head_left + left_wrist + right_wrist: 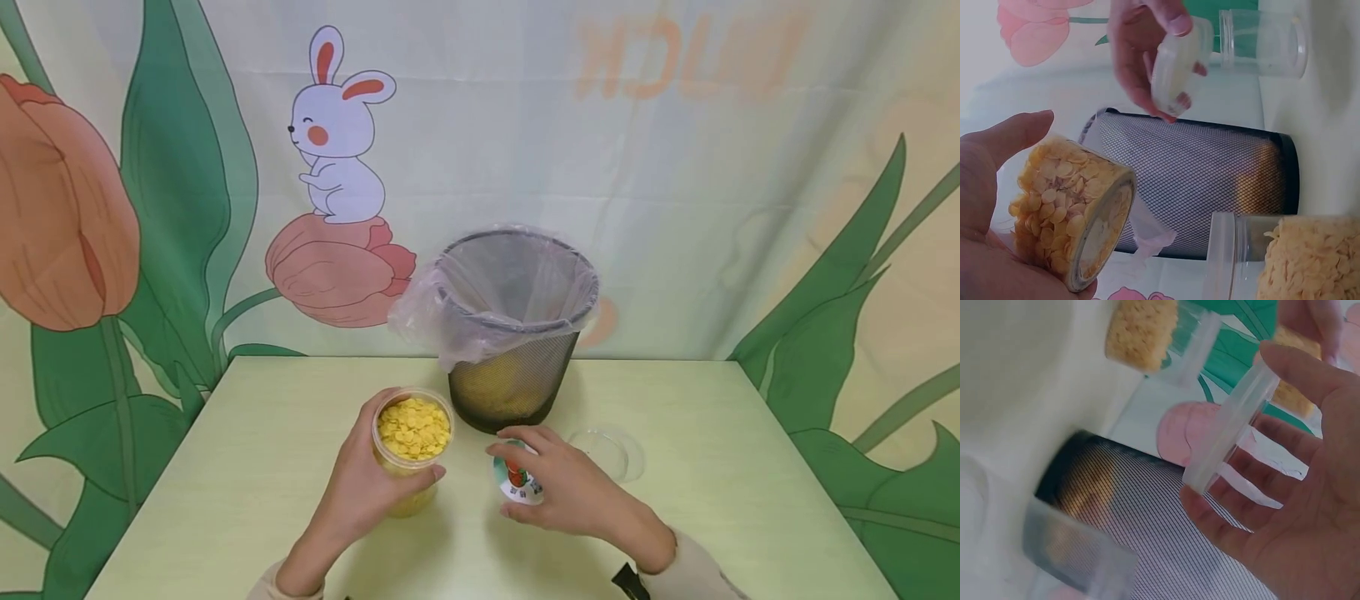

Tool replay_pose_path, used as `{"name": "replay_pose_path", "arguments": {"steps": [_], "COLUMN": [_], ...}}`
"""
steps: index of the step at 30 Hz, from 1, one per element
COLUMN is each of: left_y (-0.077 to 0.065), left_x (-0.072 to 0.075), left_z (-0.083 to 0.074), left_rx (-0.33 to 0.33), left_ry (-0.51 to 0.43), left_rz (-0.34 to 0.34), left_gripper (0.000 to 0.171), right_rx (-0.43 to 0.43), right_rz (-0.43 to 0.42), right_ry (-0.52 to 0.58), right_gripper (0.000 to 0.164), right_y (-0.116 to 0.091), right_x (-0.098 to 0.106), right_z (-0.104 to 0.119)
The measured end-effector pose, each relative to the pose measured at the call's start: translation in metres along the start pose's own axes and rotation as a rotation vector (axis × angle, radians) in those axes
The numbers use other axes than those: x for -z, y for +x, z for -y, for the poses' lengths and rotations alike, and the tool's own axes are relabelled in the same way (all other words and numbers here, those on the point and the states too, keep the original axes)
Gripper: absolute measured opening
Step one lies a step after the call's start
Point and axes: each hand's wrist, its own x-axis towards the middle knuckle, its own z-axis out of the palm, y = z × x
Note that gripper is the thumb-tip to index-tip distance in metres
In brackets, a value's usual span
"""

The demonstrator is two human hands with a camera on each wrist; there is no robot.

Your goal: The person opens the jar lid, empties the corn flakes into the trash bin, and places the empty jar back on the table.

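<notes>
My left hand [367,475] grips a clear jar [415,429] full of yellow flakes, fingers round one side and thumb round the other. In the left wrist view this jar [1063,206] is tilted, its base toward a second jar of flakes [1310,262], which stands on the table. That second jar [1141,334] has a clear band above its flakes. By its edge, my right hand [570,483] holds a round lid [516,475] with a red fruit picture on it, between thumb and fingers. The lid [1232,428] looks whitish and translucent from the side.
Behind the hands stands a black mesh bin [517,379] lined with a pinkish bag [468,325]; something yellowish shows through its mesh. A clear jar [607,454], seemingly without contents, is right of the right hand. A printed cloth [480,167] hangs behind the pale table [262,433].
</notes>
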Motion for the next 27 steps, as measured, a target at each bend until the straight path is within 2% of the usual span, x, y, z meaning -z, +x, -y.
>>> {"name": "replay_pose_path", "arguments": {"steps": [6, 13, 27], "left_y": [0.000, 0.001, 0.001], "left_x": [0.009, 0.017, 0.023], "left_z": [0.000, 0.003, 0.005], "left_rx": [0.034, 0.035, 0.046], "left_ry": [0.002, 0.011, 0.028], "left_rz": [-0.018, -0.027, -0.032], "left_gripper": [0.100, 0.101, 0.102], "right_rx": [-0.039, -0.064, -0.124], "right_rz": [0.043, 0.072, 0.161], "right_ry": [0.000, -0.022, -0.029], "right_gripper": [0.064, 0.062, 0.064], "right_y": [0.004, 0.007, 0.010], "right_x": [-0.021, -0.039, -0.072], "right_z": [-0.002, -0.008, -0.020]}}
